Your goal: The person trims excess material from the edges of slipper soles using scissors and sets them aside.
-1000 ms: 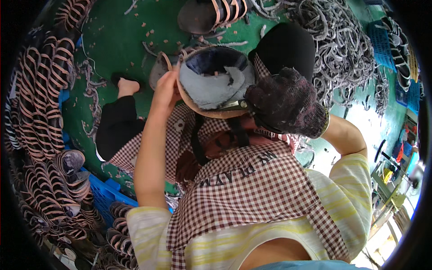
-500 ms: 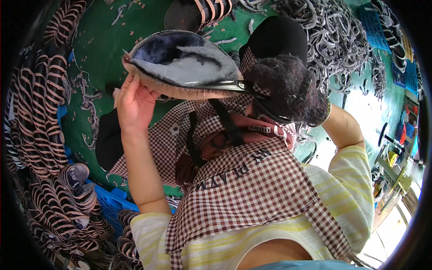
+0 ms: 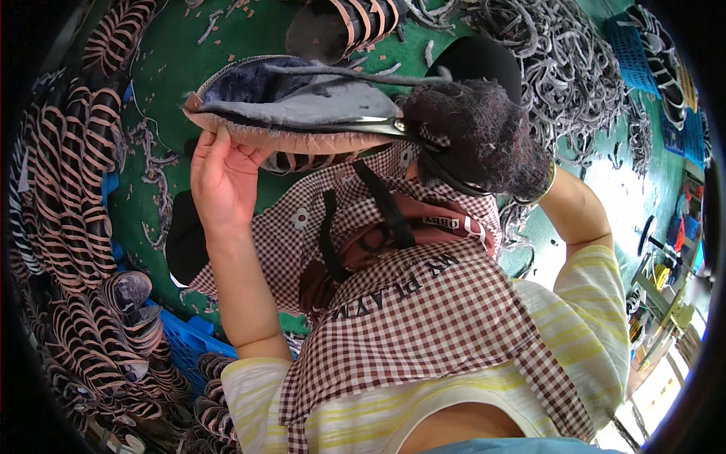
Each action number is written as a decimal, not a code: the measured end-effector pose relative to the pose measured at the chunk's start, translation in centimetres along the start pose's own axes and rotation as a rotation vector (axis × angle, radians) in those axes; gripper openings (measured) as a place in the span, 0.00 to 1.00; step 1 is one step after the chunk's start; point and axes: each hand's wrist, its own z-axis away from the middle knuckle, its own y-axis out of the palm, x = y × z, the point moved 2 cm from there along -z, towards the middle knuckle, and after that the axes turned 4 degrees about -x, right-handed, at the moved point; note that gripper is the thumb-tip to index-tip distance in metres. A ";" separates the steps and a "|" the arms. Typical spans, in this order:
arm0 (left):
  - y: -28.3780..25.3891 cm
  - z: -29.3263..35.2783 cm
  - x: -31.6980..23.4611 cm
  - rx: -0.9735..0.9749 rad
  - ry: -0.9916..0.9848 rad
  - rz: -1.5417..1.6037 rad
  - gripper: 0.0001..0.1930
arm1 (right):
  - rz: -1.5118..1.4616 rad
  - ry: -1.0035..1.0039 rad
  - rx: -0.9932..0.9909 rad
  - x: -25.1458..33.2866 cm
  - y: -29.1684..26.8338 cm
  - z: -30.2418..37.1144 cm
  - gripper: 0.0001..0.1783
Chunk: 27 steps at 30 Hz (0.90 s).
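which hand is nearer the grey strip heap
Right. The gloved right hand is left of and below the heap in the picture; the left hand is farther left, holding the shoe.

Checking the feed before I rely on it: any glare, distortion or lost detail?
Head view: glare whitens the floor at right; head view: fisheye bends edges toward a black rim; head view: the scissors glint, while the gloved right hand is dark, its fingers hard to separate.

Apron (image 3: pixel 401 325): brown-and-white check, dark lettering. Beneath apron: short-sleeved white shirt (image 3: pixel 586 318), yellow stripes. Past apron edge: black trousers (image 3: pixel 185 244). Forward of apron: right hand (image 3: pixel 480 136), fuzzy dark glove (image 3: pixel 495 144).
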 end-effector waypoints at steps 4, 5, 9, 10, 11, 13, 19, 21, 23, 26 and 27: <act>0.7 0.2 0.5 -0.011 0.022 -0.080 0.15 | 0.138 -0.010 -0.034 0.7 -0.2 -1.4 0.30; 1.2 0.3 0.9 0.008 0.034 -0.065 0.15 | 0.222 -0.050 -0.095 1.2 -0.3 -1.7 0.28; 1.2 0.4 0.2 -0.028 0.086 -0.072 0.12 | 0.224 0.074 -0.006 2.2 -0.8 -2.8 0.26; 1.0 0.5 0.0 -0.001 0.095 -0.084 0.13 | 0.155 0.069 0.039 2.6 -1.0 -3.2 0.24; 1.0 0.6 -0.1 -0.006 0.100 -0.085 0.13 | 0.086 0.064 0.084 2.7 -1.1 -3.5 0.23; 1.2 0.6 0.1 -0.057 0.157 -0.154 0.12 | 0.127 0.038 -0.038 1.9 0.1 -3.2 0.22; 1.1 1.1 0.3 -0.059 0.143 -0.262 0.11 | 0.130 0.064 -0.022 1.5 0.7 -2.9 0.21; 0.4 0.9 0.1 -0.075 0.049 -0.327 0.13 | 0.072 0.039 -0.037 1.6 1.3 -2.6 0.20; -0.6 0.3 -0.3 -0.096 -0.045 -0.390 0.16 | 0.227 0.048 -0.124 2.6 2.0 -2.8 0.18; -3.9 -1.6 -1.4 -0.540 -0.219 -0.926 0.18 | 0.315 0.043 -0.050 2.7 3.5 -3.0 0.16; -4.5 -1.9 -1.5 -0.557 -0.220 -0.925 0.18 | 0.306 0.032 -0.043 2.9 4.0 -3.1 0.16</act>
